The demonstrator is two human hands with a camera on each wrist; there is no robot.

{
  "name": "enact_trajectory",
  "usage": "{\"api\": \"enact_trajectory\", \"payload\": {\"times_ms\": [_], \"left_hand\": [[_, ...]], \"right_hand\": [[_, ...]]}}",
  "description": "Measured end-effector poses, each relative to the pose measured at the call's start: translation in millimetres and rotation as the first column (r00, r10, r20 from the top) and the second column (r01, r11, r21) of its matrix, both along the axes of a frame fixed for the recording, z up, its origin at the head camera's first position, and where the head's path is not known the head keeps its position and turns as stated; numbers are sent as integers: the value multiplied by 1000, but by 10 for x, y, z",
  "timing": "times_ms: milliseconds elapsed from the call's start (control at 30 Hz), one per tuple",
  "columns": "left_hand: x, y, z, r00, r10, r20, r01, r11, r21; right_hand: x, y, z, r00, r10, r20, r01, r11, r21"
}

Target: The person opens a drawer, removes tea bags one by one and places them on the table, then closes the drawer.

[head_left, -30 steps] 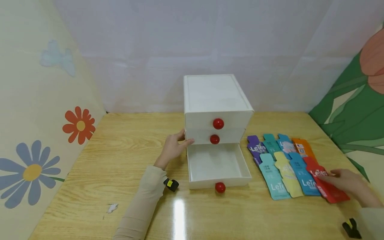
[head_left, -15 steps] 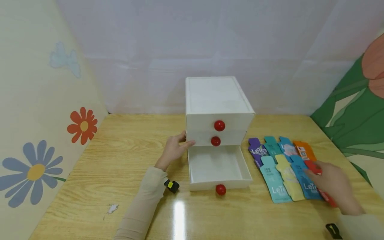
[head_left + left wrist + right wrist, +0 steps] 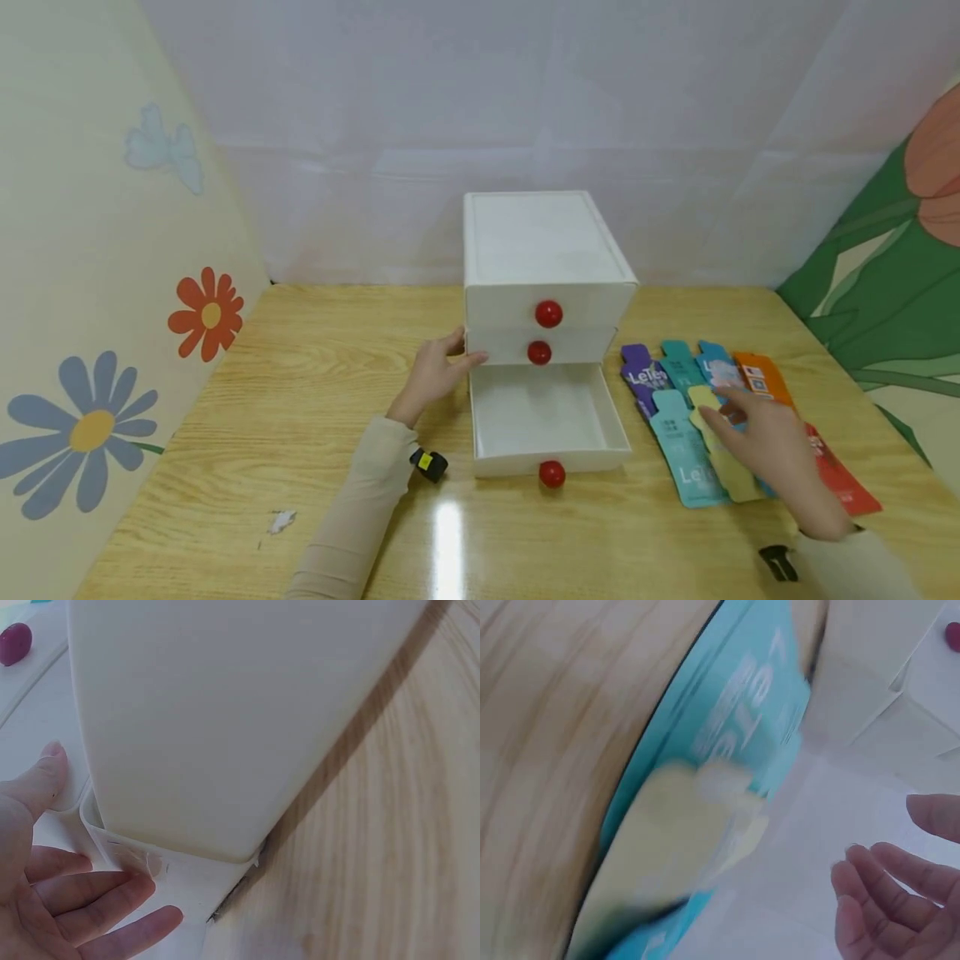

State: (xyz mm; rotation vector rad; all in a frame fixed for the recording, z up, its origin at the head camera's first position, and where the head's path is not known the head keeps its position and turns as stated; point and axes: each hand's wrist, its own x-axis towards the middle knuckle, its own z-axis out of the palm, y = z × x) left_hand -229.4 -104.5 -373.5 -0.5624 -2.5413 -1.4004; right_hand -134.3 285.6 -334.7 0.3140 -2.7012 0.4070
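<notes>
My left hand (image 3: 437,377) grips the left front corner of a white drawer cabinet (image 3: 543,237), thumb on the middle drawer's front and fingers along the side. In the left wrist view the fingertips (image 3: 142,889) meet the white side wall. The bottom drawer (image 3: 536,417) is pulled out, and nothing is seen inside it. My right hand (image 3: 776,454) hovers over flat bottle-shaped packets, fingers loosely bent and holding nothing. Beneath it lies a yellow packet (image 3: 731,467), beside a light teal packet (image 3: 690,454). A blue packet is mostly hidden by the hand. A red packet (image 3: 843,479) lies to its right.
The back row holds a purple packet (image 3: 642,379), a green packet (image 3: 679,365), a blue-pink packet (image 3: 716,362) and an orange packet (image 3: 765,375). Red knobs jut from the drawers. A white cloth (image 3: 360,167) hangs behind the wooden table (image 3: 322,350).
My right hand has moved left from the red packet, across the blue one, to above the yellow packet. My left hand stays at the cabinet corner.
</notes>
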Motion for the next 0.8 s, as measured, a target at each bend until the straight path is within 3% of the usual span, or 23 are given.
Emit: {"api": "enact_trajectory", "payload": {"times_ms": [133, 300, 400, 533, 600, 800], "left_hand": [[-9, -9, -1, 1000, -4, -11, 4, 1000, 5], [-22, -9, -23, 1000, -4, -9, 4, 1000, 1], [-24, -7, -30, 1000, 0, 0, 0, 1000, -1], [-22, -6, -31, 1000, 5, 12, -5, 1000, 0], [-21, -6, -32, 1000, 8, 18, -8, 1000, -2], [-28, -7, -43, 1000, 2, 13, -1, 1000, -8]], "right_hand": [[-26, -154, -30, 996, 40, -75, -44, 997, -56], [-6, -381, -79, 971, 143, -189, -170, 977, -132], [16, -514, -113, 944, 228, -237, -266, 953, -142], [17, -655, -162, 889, 339, -307, -391, 912, -127], [23, -717, -180, 870, 375, -321, -433, 892, -131], [79, -901, -195, 853, 444, -274, -488, 865, -116]]}}
